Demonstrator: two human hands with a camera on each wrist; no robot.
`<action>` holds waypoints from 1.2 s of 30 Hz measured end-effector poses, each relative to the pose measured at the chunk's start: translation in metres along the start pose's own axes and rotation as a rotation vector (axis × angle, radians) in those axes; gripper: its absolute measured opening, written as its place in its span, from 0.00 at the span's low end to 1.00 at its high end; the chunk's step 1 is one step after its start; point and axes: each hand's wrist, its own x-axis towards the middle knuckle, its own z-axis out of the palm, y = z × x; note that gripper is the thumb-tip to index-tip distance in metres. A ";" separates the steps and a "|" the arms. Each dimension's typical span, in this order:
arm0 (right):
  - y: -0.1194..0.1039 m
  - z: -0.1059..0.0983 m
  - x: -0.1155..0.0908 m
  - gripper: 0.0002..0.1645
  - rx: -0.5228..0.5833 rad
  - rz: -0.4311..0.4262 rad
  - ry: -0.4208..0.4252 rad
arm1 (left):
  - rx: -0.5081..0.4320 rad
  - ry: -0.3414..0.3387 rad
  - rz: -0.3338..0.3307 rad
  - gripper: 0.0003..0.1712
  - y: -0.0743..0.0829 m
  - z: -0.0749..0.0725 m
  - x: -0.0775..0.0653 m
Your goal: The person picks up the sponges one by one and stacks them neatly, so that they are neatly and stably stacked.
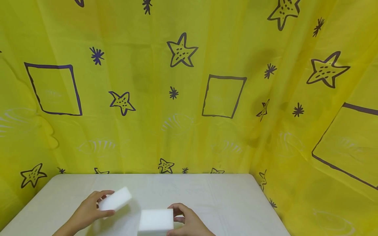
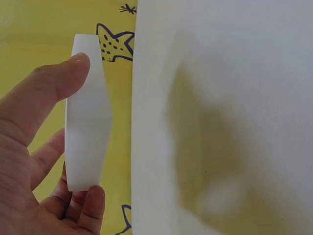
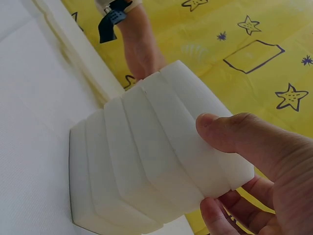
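Note:
My left hand grips a white sponge by its two ends, thumb on one and fingertips on the other. The sponge is tilted above the table, and in the left wrist view its shadow falls on the tabletop. Closer to the front, a stack of several white sponges rises from the table. With its thumb on one edge and fingers on the opposite edge, my right hand holds the top sponge of that stack. From the head camera, the stack shows mostly its top face.
The white tabletop has rounded far corners. A yellow curtain printed with stars and squares hangs behind the table and along its sides. In the right wrist view, the left forearm with a dark strap shows beyond the stack.

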 end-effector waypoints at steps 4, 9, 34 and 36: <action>-0.001 0.000 0.000 0.34 -0.001 0.014 0.007 | -0.015 0.042 0.054 0.38 0.006 0.001 -0.001; -0.003 0.000 0.000 0.34 -0.011 0.022 0.010 | -0.032 0.058 0.106 0.37 0.013 0.002 0.000; -0.002 -0.001 0.000 0.34 -0.038 -0.035 -0.011 | -0.111 0.049 0.213 0.36 0.050 -0.001 0.002; -0.002 -0.001 0.000 0.34 -0.036 -0.033 -0.014 | -0.124 0.042 0.229 0.35 0.052 0.000 0.001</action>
